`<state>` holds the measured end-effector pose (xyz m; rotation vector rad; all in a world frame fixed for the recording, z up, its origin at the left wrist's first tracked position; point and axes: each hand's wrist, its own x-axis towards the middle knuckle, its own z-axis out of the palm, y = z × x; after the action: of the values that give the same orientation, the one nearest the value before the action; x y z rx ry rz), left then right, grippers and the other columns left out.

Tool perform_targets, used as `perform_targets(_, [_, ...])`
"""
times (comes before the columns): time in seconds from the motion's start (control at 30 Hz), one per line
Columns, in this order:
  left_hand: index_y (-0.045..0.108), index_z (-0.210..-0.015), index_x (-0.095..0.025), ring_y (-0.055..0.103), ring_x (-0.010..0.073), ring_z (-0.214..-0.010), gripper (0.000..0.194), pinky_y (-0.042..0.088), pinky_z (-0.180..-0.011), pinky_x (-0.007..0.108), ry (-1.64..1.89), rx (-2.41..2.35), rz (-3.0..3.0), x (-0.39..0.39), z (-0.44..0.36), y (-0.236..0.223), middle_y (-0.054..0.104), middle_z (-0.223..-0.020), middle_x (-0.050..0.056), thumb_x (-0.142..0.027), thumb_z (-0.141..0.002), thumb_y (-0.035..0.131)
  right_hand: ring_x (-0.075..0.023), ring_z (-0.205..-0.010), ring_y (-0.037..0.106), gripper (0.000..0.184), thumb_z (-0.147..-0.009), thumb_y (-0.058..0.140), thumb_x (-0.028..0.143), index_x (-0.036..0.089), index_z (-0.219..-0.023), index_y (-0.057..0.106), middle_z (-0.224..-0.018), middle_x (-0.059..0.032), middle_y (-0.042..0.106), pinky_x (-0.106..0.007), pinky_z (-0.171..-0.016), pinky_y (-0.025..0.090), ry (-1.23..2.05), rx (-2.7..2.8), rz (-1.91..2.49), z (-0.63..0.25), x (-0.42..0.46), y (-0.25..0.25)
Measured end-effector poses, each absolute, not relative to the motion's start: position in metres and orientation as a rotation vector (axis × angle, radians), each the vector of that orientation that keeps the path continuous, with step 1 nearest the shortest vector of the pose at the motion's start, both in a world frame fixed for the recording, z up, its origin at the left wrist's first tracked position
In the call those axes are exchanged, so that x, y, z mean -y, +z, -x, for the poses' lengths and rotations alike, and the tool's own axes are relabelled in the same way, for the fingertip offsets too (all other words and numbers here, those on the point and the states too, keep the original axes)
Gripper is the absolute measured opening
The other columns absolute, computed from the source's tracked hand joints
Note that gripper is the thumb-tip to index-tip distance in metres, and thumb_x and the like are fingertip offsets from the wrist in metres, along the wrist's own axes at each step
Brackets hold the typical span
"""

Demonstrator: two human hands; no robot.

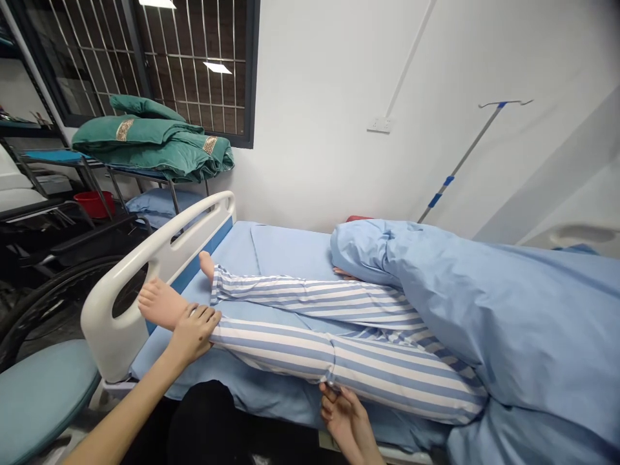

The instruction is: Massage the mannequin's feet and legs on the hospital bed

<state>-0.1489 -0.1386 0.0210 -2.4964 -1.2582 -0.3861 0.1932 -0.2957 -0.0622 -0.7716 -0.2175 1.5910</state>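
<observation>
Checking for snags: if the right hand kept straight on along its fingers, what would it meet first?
The near striped pajama leg, around the knee. The fingertips of the right hand already look to be at its edge, so any gap seems tiny, though depth is unclear.

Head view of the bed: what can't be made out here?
All in the head view:
- Left hand: palm side, hidden by its own back and the ankle.
- Right hand: whether its curled fingertips pinch the striped trousers; too small to tell.
- Figure's upper body: under the blue quilt.
- Red item: mostly behind the quilt.
- Pole: base behind the quilt.
- Wheelchair: cut off by the left edge.
</observation>
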Motion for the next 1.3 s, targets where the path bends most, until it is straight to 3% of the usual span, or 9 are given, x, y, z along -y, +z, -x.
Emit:
perform_targets(0.43, [0.056,-0.103,-0.018,0.052,0.024,-0.094,0.037,0.03,-0.092,0.041,-0.41,1.282,2.621,0.128,0.16,-0.033,0.062,-0.099,0.008,-0.017,-0.066,0.055,-0.0123,-0.058,0.05,0.028,-0.059,0.073,0.037,0.016,-0.073,0.062,-0.081,-0.008,0.065,-0.026,-0.051,0.035,1.578,0.199,0.868,-0.195,0.295,-0.079])
perform_targets(0.7, [0.055,-0.103,-0.02,0.05,0.0242,-0.094,0.047,0.029,-0.091,0.042,-0.342,1.229,2.627,0.122,0.162,-0.017,0.06,-0.1,0.008,-0.006,-0.058,0.051,-0.0134,-0.06,0.052,0.027,-0.057,0.074,0.036,0.016,-0.073,0.063,-0.081,-0.0084,0.065,-0.026,-0.052,0.037,1.583,0.167,0.883,-0.195,0.287,-0.098])
perform_targets(0.97, [0.055,-0.102,-0.019,0.05,0.025,-0.092,0.046,0.029,-0.091,0.044,-0.26,1.189,2.621,0.116,0.157,0.019,0.059,-0.096,0.008,-0.006,-0.058,0.052,-0.0136,-0.061,0.051,0.025,-0.06,0.074,0.034,0.017,-0.075,0.064,-0.083,-0.0087,0.065,-0.027,-0.053,0.038,1.607,0.164,0.837,-0.197,0.283,-0.103])
perform_targets(1.3, [0.055,-0.106,-0.019,0.05,0.0241,-0.097,0.05,0.029,-0.09,0.041,-0.221,1.286,2.706,0.121,0.165,-0.031,0.06,-0.102,0.009,-0.003,-0.059,0.048,-0.0119,-0.059,0.053,0.022,-0.055,0.077,0.029,0.017,-0.068,0.064,-0.075,-0.0073,0.067,-0.023,-0.053,0.035,1.62,0.041,0.779,-0.195,0.288,-0.118])
